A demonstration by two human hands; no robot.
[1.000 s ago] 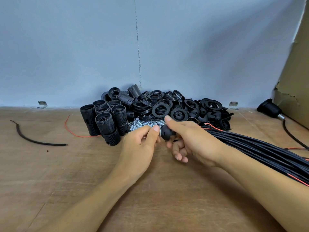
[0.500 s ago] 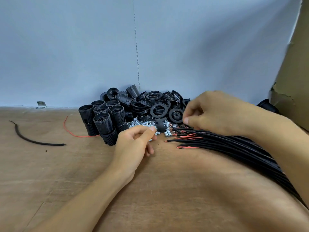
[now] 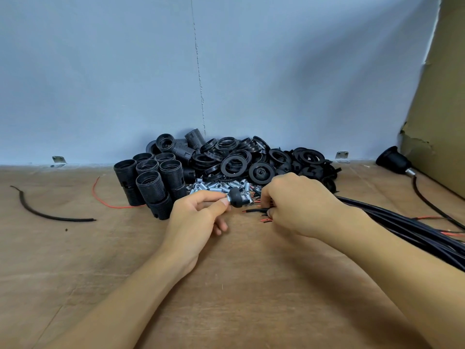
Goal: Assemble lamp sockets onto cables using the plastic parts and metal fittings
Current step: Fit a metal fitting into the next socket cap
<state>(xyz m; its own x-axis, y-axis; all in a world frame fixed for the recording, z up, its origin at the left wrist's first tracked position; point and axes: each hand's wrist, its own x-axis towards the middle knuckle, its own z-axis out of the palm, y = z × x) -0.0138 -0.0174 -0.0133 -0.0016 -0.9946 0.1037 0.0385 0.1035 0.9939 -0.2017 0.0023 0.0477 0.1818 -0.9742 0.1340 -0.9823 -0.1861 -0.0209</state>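
Moved: right hand [image 3: 299, 205] down off the rings [image 3: 236, 165] onto the cable ends [image 3: 264, 219]. Now left hand [image 3: 198, 215] pinches socket cap [image 3: 236, 199] by its metal fitting [image 3: 228, 198]; right hand grips one cable [image 3: 256, 211]. Keep both wires together; feed straight through the fitting.

The counter [image 3: 75, 273] is matt, grainy wood. Sockets [image 3: 151, 187] are ribbed black plastic; rings [image 3: 236, 165] and cap [image 3: 236, 199] are smoother, slightly glossy plastic. Fittings [image 3: 214, 187] are shiny metal. Cables [image 3: 402, 222] have smooth black sheathing.
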